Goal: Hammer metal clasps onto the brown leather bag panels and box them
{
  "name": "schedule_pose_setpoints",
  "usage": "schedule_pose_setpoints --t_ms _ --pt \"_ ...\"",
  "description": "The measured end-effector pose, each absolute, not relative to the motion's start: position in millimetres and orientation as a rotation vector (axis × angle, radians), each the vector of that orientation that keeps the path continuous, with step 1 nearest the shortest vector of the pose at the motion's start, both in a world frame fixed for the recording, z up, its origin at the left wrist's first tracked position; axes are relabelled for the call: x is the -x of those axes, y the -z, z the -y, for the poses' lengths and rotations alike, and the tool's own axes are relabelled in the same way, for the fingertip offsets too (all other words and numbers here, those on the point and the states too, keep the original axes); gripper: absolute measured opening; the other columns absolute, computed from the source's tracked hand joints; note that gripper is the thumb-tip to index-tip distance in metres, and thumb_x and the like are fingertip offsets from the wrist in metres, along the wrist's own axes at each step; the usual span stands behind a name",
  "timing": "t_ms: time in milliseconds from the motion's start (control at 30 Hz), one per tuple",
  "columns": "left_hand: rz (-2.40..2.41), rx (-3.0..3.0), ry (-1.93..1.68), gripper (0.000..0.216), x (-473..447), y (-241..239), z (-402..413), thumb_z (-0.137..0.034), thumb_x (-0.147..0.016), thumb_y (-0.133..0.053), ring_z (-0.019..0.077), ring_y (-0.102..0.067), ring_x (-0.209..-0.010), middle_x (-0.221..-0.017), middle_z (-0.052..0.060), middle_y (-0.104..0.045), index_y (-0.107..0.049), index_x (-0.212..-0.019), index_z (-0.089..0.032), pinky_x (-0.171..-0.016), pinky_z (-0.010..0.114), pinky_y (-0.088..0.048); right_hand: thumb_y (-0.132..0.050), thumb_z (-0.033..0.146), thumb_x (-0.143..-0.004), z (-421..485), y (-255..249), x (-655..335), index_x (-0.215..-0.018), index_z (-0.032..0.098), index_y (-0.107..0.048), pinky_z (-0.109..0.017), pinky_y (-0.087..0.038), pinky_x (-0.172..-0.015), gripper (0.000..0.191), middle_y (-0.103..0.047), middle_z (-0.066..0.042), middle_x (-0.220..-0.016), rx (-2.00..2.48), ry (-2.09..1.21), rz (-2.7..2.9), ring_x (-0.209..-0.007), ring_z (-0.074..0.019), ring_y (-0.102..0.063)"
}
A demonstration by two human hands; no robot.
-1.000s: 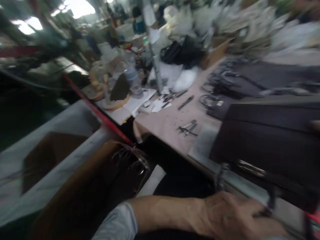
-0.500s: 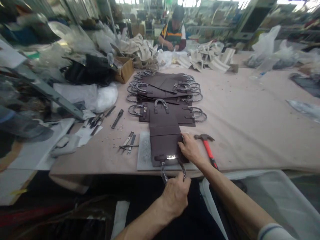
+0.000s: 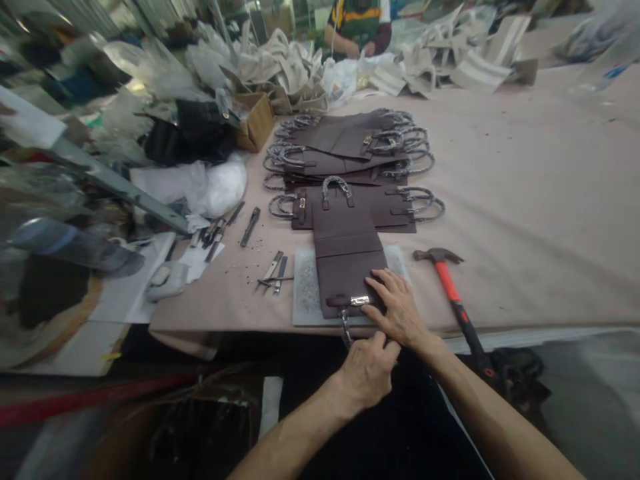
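Observation:
A dark brown leather bag panel (image 3: 345, 230) lies over a grey slab (image 3: 305, 287) at the table's near edge. One plastic-wrapped handle (image 3: 337, 190) shows at its far end, and a shiny metal clasp (image 3: 360, 301) sits near its close end. My left hand (image 3: 370, 370) is closed round the near plastic-wrapped handle (image 3: 345, 327), just off the table edge; its fingers hide part of it. With fingers spread, my right hand (image 3: 397, 310) rests on the panel's right side beside the clasp. A red-handled hammer (image 3: 447, 280) lies to the right of my right hand.
Behind the panel are several stacked brown bag panels (image 3: 345, 143) with wrapped handles. Cutters and thin tools (image 3: 274, 273) lie left of the slab. A cardboard box (image 3: 257, 123), plastic bags and pale strap pieces (image 3: 285, 63) stand farther back, near another person (image 3: 357, 30).
My right hand has shifted toward the clasp and spread its fingers over the panel. My left hand still grips the near handle. The view has tilted down and shifted.

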State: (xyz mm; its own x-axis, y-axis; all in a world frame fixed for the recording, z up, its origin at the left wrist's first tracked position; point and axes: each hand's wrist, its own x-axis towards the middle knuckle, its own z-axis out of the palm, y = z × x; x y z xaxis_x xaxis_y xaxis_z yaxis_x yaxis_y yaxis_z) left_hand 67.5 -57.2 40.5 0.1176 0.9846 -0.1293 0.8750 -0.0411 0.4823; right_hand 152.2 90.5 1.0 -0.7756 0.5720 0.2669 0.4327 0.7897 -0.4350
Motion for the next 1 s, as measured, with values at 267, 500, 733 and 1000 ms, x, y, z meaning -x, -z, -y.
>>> schedule_pose_setpoints --t_ms 267,500,733,1000 --pt "-2.162 -1.853 -0.801 0.022 15.5 -59.2 72.2 -0.026 -0.103 -0.046 0.0203 -0.069 -0.097 -0.101 0.008 -0.073 -0.067 -0.102 -0.019 -0.089 0.034 -0.055 -0.053 0.052 -0.095 -98.0 10.7 -147.9 -0.139 0.023 -0.058 -0.062 -0.033 -0.115 0.054 -0.054 -0.015 -0.148 0.719 -0.409 2.529 -0.141 -0.0394 -0.043" --pt "-2.797 -0.951 -0.267 0.024 179.7 -68.5 62.9 -0.029 -0.096 -0.057 0.0254 -0.07 -0.105 -0.112 0.015 -0.076 -0.074 -0.108 -0.016 -0.087 0.032 -0.05 -0.053 0.053 -0.094 -98.6 9.9 -145.3 -0.139 0.022 -0.059 -0.061 -0.036 -0.112 0.054 -0.055 -0.016 -0.146 0.718 -0.357 2.545 -0.139 -0.0403 -0.044" --pt "-2.551 -1.021 0.157 0.041 217.0 -62.9 30.3 -0.05 -0.082 -0.071 0.0234 -0.071 -0.082 -0.087 0.017 -0.077 -0.077 -0.094 -0.011 -0.069 0.028 -0.047 -0.053 0.052 -0.095 -94.4 4.6 -144.0 -0.139 0.022 -0.059 -0.061 -0.034 -0.114 0.053 -0.054 -0.016 -0.147 0.758 -0.378 2.552 -0.14 -0.0392 -0.043" --pt "-2.461 -1.103 0.333 0.011 237.4 -55.3 19.7 -0.023 -0.068 -0.07 0.0261 -0.071 -0.079 -0.076 0.014 -0.074 -0.072 -0.073 -0.014 -0.068 0.028 -0.048 -0.059 0.05 -0.093 -87.1 -4.3 -144.0 -0.141 0.022 -0.057 -0.057 -0.03 -0.119 0.056 -0.05 -0.014 -0.151 0.841 -0.447 2.597 -0.144 -0.0373 -0.038"
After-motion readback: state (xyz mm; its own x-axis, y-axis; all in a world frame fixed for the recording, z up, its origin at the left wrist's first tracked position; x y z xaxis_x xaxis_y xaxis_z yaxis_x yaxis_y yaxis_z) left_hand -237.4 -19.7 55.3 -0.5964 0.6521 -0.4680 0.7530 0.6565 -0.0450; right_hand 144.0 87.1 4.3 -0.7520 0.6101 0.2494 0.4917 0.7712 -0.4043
